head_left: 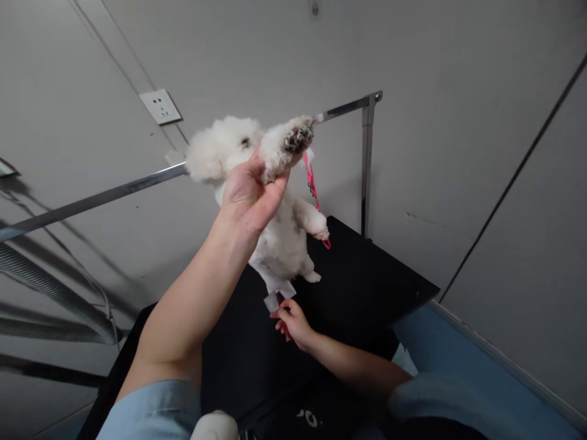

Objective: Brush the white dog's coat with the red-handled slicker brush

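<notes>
A fluffy white dog (279, 244) is held upright on its hind legs on a black tabletop (353, 305). My left hand (252, 192) is closed around one of its front legs and lifts the paw (299, 137), whose dark pads face me. The other front leg hangs out to the right. Low down, beside a hind leg, my right hand (293, 322) is closed on a red-handled tool (285, 327). Pale flat pieces (279, 296) at its upper end meet the fur; I cannot tell its exact kind.
A metal bar (137, 186) runs behind the dog to an upright post (367, 171) at the table's back. A pink-red leash (310, 177) hangs from the bar. Grey ribbed hoses (59, 293) are at left. A grey wall with a socket (160, 106) stands behind.
</notes>
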### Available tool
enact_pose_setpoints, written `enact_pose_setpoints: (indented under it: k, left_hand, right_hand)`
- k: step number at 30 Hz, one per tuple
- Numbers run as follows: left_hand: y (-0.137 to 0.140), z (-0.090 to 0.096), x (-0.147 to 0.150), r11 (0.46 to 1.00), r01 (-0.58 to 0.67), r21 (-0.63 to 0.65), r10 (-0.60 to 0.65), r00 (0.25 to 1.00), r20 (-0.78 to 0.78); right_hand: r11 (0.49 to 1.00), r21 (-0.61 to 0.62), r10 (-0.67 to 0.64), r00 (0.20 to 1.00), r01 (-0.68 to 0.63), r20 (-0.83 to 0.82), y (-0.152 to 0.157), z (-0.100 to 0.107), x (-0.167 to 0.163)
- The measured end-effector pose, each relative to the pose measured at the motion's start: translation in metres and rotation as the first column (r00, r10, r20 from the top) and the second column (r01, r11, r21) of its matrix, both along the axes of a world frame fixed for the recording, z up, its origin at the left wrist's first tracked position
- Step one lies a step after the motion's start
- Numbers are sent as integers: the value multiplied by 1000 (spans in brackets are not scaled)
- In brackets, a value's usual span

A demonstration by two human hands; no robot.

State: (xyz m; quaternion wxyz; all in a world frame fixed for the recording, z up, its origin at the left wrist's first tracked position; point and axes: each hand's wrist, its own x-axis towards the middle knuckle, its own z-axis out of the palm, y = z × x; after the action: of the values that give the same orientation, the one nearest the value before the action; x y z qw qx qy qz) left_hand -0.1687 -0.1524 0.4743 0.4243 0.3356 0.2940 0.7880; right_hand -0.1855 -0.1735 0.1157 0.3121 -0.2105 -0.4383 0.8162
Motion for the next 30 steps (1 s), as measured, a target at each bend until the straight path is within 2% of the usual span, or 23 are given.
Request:
enact_pose_setpoints:
  k: [3,5,7,9,11,14,16,19,21,24,26,28,30]
  left_hand:
    - [0,0,-2,1000,5,7,-5,999,51]
    - [-1,-1,-2,999,35,18,-37,997,72]
    - [-2,-1,-2,996,79,35,-82,994,79]
    - [-3,-1,-2,993,112,47,-115,991,73]
    - [-4,-1,-3,993,112,38,-114,992,55]
    - [-3,-1,-3,998,56,12,-57,998,37]
    - [-2,0,-3,999,33,7,-33,998,55]
    - [-2,1,-3,1000,31,-5,-31,996,90]
    - [-3,1,-3,999,28,-15,-27,996,90]
    - [-5,1,-3,999,40,-3,-39,996,84]
    - [-6,0,-4,999,47,4,-47,995,83]
    - [-5,0,-5,999,45,1,-45,996,76]
    - [-4,-1,-5,999,38,0,-38,997,66]
  right_hand:
    - [990,133,-35,988,56,-153,2,6,-7]
    - [979,161,-91,977,124,-194,6,12,-12]
    - [992,103,-58,995,67,-87,8,13,-14]
    - [997,45,61,998,-61,0,6,13,-14]
    - [988,92,125,991,-121,-39,7,19,-13]
    - [976,217,63,984,-25,-168,10,31,-11]
    - [985,174,23,988,3,-150,10,33,-11]
    - [990,68,130,988,-125,-79,7,31,-11]
    - [976,120,194,973,-180,-125,10,34,-11]
    - [968,230,146,970,-100,-192,15,37,-13]
    - [979,175,128,986,-109,-104,13,32,-12]
    - [976,65,209,978,-210,11,9,27,-10]
    - [955,51,294,956,-294,7,8,30,-7]
